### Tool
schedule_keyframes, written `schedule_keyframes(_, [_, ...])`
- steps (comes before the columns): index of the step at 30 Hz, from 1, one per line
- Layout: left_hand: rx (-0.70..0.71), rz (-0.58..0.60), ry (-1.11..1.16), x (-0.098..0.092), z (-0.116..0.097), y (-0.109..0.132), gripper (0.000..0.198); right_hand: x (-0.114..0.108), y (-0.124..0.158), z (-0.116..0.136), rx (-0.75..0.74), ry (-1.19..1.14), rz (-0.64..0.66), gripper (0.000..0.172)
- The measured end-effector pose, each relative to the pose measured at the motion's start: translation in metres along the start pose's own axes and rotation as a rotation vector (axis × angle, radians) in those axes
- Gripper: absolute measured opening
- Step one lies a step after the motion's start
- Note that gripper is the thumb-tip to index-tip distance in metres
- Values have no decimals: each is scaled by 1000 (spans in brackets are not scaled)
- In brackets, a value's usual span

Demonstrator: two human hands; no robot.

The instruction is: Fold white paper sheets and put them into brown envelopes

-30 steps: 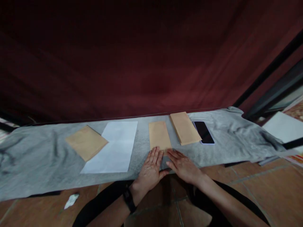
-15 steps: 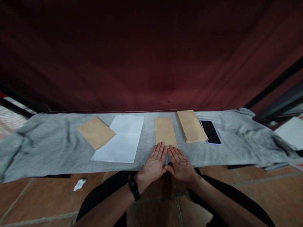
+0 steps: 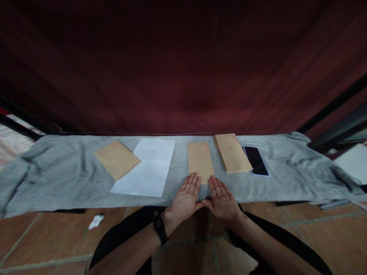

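A single brown paper envelope [image 3: 200, 160] lies flat on the grey cloth, its short near edge toward me. My left hand [image 3: 185, 195] rests palm down with straight fingers on its lower left corner. On the lower right corner lie the fingertips of my right hand [image 3: 223, 198], also flat and stretched out. Both thumbs point inward and come close together below the envelope's near edge. Just to the right sits a stack of brown envelopes [image 3: 233, 152]. Left of my hands is a white sheet of paper [image 3: 151, 168] with a faint crease across it.
More brown envelopes [image 3: 117, 158] overlap the white sheet's left side. A phone [image 3: 256, 161] in a lilac case lies right of the stack, touching it. The grey cloth [image 3: 71, 172] covers a narrow bench against a dark red curtain [image 3: 183, 76]. Crumpled tissue [image 3: 96, 221] lies on the tiled floor.
My right hand has slid slightly right, from the middle of the envelope's near edge to its right corner, so the fingertips are farther apart. The left hand has barely moved.
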State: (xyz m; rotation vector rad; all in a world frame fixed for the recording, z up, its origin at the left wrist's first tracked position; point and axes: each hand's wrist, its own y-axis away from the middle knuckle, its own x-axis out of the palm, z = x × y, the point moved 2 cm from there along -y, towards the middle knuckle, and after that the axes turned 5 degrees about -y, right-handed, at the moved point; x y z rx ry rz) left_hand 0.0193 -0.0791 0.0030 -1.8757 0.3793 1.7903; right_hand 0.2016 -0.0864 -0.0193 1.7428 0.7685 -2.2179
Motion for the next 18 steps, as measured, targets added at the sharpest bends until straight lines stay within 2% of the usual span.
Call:
schedule_keyframes(11, [-21, 6, -28, 0, 2, 3, 91, -3, 0, -2, 11, 3, -6, 78])
schedule_keyframes(18, [-46, 25, -82, -2, 9, 12, 88, -9, -3, 0, 58, 66, 21, 66])
